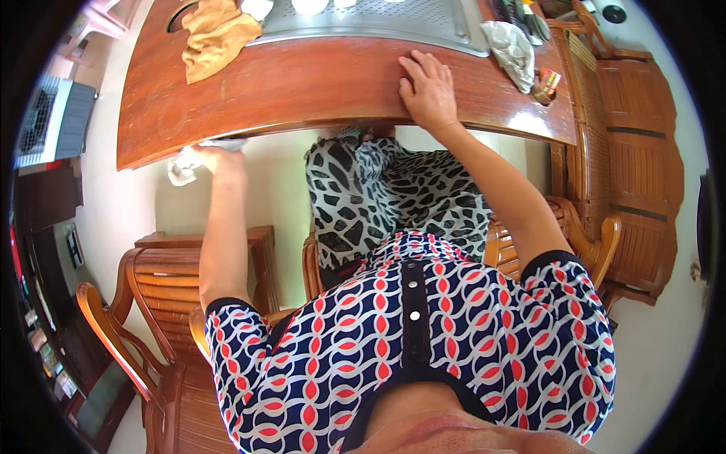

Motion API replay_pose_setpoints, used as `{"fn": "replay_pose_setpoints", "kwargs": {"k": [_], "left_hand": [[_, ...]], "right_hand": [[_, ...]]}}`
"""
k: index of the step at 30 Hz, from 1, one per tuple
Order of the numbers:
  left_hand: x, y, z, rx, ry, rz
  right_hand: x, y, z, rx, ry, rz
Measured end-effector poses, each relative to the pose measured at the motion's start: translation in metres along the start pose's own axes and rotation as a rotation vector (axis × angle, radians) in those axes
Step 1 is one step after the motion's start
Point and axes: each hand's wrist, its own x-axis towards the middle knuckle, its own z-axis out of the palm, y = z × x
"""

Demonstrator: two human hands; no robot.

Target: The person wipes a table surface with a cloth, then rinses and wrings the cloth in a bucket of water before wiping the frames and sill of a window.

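While the left hand [219,160] presses a crumpled white cloth [184,166] against the near edge of the reddish wooden table [302,87], its grip is clenched around the cloth, which bunches out past the table's left corner. The right hand [427,89] lies flat on the tabletop — fingers spread, palm down, grasping nothing — just in front of a metal tray [378,26] set into the table's far part. On that tray stand a few white cups [308,6] (only their lower parts show; what is in them cannot be told). A tan rag [214,36] lies heaped at the tray's left end, and a pale crumpled cloth [512,49] at its right, near a small shiny wrapper [546,82]. Wooden chairs [162,303] stand around the table.
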Motion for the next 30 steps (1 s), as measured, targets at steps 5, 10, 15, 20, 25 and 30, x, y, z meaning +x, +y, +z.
{"fn": "replay_pose_setpoints", "kwargs": {"k": [5, 10, 15, 20, 25, 30], "left_hand": [[-0.074, -0.100, 0.061, -0.080, 0.077, -0.336], [-0.124, -0.138, 0.120, 0.090, 0.149, -0.536], [-0.138, -0.180, 0.116, 0.281, 0.041, -0.686], [-0.176, -0.227, 0.147, 0.726, -0.205, -0.855], [-0.196, -0.209, 0.170, 0.798, -0.486, -0.819], [-0.173, -0.200, 0.173, 0.908, -0.516, -0.850]], "right_hand": [[-0.004, 0.009, 0.025, -0.023, -0.002, 0.010], [-0.024, 0.001, 0.019, 0.202, 0.155, -0.047], [-0.097, -0.021, -0.016, 0.542, -0.194, -0.120], [-0.129, 0.039, 0.060, 1.327, -0.333, 0.468], [-0.097, 0.013, 0.058, 1.820, -0.395, 1.154], [-0.085, -0.006, 0.069, 1.924, -0.285, 1.295]]}}
